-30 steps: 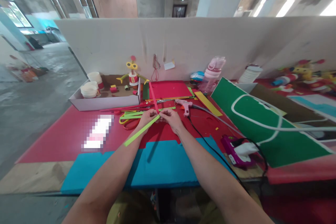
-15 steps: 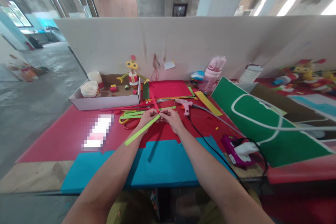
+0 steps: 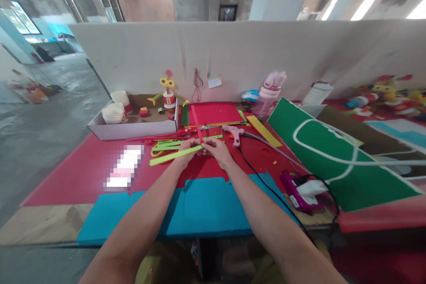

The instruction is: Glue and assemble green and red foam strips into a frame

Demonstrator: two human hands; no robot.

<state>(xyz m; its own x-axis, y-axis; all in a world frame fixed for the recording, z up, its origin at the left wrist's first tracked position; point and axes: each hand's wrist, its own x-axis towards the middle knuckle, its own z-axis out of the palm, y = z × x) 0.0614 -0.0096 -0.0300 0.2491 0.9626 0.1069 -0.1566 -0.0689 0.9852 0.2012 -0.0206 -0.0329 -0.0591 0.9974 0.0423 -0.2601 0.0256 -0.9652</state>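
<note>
Both hands meet over the red table, fingers pinched together around the joined ends of two paper strips. A lime green strip (image 3: 169,156) extends leftward past my left hand (image 3: 189,147), whose fingers are closed at its inner end. From the same spot a red strip (image 3: 196,120) rises away from me. My right hand (image 3: 214,147) is closed on the meeting point of the strips, its fingertips almost touching the left ones. Under and behind the left hand lie more green strips (image 3: 166,145) and scissors with yellow and red handles (image 3: 155,149).
A pink glue gun (image 3: 234,135) lies right of the hands, its black cable running toward me past a purple power strip (image 3: 297,195). Behind are a tray (image 3: 136,131) with cups, a figure (image 3: 168,97) and red sheets (image 3: 216,113). A green board (image 3: 319,159) leans at right.
The lime green strip has swung: its free end is now higher and farther left, so it lies flatter. The red strip's upper end has shifted slightly. Both hands have stayed nearly in place.
</note>
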